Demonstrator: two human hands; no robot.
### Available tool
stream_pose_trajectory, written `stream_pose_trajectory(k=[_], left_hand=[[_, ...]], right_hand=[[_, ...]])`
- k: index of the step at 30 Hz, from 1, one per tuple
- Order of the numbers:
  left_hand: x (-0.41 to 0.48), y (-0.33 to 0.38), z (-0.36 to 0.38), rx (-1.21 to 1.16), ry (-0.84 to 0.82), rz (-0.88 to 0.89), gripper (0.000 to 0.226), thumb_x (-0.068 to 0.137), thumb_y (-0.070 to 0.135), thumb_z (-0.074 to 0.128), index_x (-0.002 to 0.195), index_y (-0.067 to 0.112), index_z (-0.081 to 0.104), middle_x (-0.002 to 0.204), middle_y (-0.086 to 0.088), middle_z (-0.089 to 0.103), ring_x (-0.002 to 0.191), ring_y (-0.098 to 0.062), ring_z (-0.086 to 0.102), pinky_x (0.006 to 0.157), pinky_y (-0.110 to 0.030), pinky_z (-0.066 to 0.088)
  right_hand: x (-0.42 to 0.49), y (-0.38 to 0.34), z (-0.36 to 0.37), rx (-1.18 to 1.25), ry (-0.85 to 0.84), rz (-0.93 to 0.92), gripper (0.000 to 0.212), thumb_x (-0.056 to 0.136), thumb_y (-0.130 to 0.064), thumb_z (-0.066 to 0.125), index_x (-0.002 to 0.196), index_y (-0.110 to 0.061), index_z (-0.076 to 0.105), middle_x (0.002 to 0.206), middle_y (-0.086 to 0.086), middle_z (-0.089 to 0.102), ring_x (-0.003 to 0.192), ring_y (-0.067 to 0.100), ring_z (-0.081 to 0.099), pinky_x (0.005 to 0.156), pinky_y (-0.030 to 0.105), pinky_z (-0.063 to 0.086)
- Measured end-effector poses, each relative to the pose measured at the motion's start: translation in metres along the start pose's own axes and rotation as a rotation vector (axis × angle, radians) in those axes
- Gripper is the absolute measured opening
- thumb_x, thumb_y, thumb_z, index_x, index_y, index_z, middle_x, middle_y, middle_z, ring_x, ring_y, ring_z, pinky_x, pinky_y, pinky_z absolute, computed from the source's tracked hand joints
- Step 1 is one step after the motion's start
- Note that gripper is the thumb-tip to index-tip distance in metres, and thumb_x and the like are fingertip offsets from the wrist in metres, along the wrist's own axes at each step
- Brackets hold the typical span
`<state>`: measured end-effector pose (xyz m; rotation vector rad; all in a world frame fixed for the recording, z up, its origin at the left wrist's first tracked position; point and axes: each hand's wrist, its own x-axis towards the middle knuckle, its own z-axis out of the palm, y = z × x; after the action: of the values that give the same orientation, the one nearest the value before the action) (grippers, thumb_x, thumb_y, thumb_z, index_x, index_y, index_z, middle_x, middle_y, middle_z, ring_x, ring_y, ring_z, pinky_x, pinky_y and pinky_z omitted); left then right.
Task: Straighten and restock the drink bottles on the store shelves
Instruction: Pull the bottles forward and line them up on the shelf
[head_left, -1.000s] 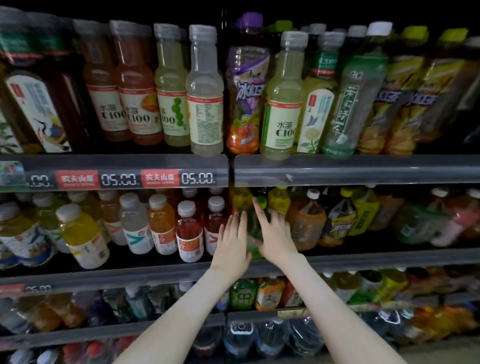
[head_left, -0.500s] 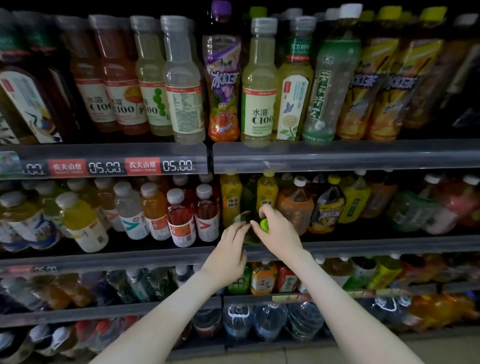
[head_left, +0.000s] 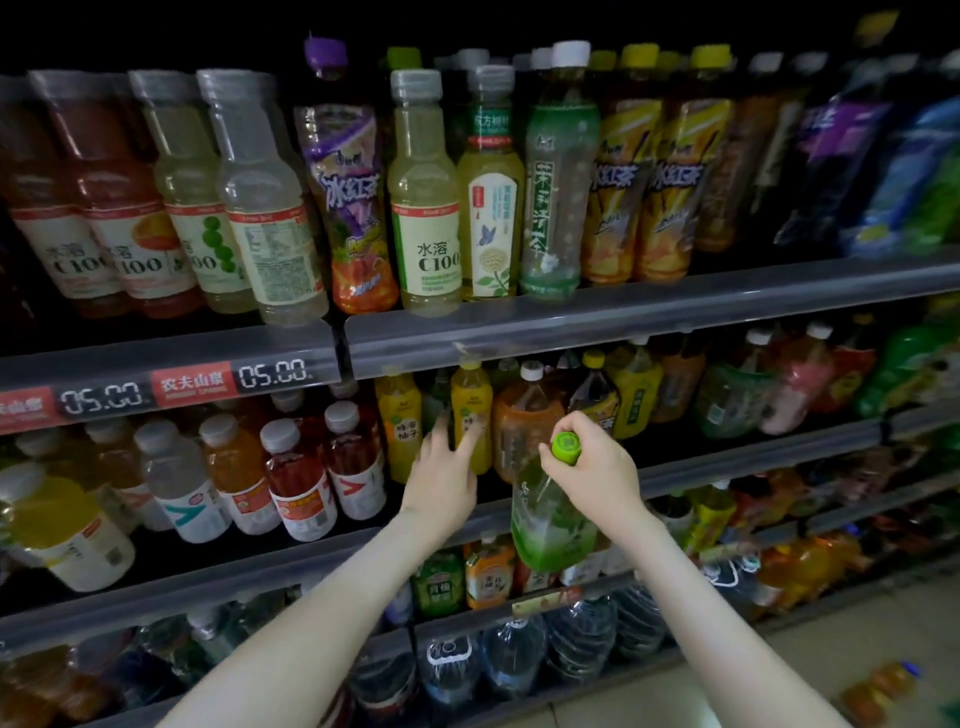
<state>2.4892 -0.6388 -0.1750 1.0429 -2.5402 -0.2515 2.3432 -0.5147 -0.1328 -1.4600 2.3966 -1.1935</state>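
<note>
r grip (head_left: 597, 473) pinches green bottle (head_left: 550, 525) by cap, before mid shelf (head_left: 753, 454) front edge; l grip (head_left: 441, 478) spread by yellow bottle (head_left: 471, 400).

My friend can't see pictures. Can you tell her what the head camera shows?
The right hand holds a green-capped bottle by its neck in front of dim store shelves full of drinks. The left hand reaches toward a yellow bottle.
</note>
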Motion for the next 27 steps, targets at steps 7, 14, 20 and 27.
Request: stream_pose_trajectory(k=[7, 14, 20, 27], left_hand=[[0.049, 0.019, 0.016, 0.098, -0.106, -0.118, 0.076, 0.096, 0.027, 0.043, 0.15, 0.035, -0.01, 0.155, -0.021, -0.02, 0.144, -0.041, -0.005, 0.116, -0.051, 0.01], [0.068, 0.021, 0.032, 0.116, -0.104, -0.183, 0.074, 0.096, 0.021, 0.044, 0.151, 0.03, -0.004, 0.153, -0.025, -0.014, 0.142, -0.046, 0.003, 0.115, -0.05, 0.02], [0.064, 0.024, 0.036, 0.221, 0.144, -0.11, 0.055, 0.077, 0.012, 0.073, 0.127, 0.021, 0.052, 0.117, -0.034, 0.043, 0.096, -0.051, 0.049, 0.086, -0.057, 0.048], [0.045, 0.029, 0.038, -0.108, 0.227, -0.112, 0.046, 0.073, -0.014, 0.06, 0.112, 0.008, 0.048, 0.099, -0.031, 0.046, 0.084, -0.046, 0.05, 0.059, -0.038, 0.048]], right_hand=[[-0.007, 0.019, 0.006, -0.024, 0.007, 0.068, 0.021, 0.09, -0.036, 0.061, 0.081, -0.029, 0.043, 0.074, -0.008, 0.052, 0.066, 0.006, 0.053, 0.058, 0.028, 0.042], [-0.005, 0.026, 0.007, -0.003, -0.034, 0.118, 0.02, 0.089, -0.034, 0.062, 0.082, -0.025, 0.045, 0.077, -0.006, 0.055, 0.071, 0.009, 0.054, 0.064, 0.031, 0.044], [-0.006, 0.03, 0.01, -0.007, -0.035, 0.134, 0.021, 0.089, -0.036, 0.061, 0.082, -0.026, 0.045, 0.079, -0.006, 0.055, 0.071, 0.01, 0.054, 0.062, 0.03, 0.042], [-0.015, 0.029, 0.011, 0.025, -0.028, 0.133, 0.02, 0.089, -0.035, 0.061, 0.081, -0.027, 0.044, 0.076, -0.007, 0.053, 0.069, 0.009, 0.053, 0.06, 0.03, 0.042]])
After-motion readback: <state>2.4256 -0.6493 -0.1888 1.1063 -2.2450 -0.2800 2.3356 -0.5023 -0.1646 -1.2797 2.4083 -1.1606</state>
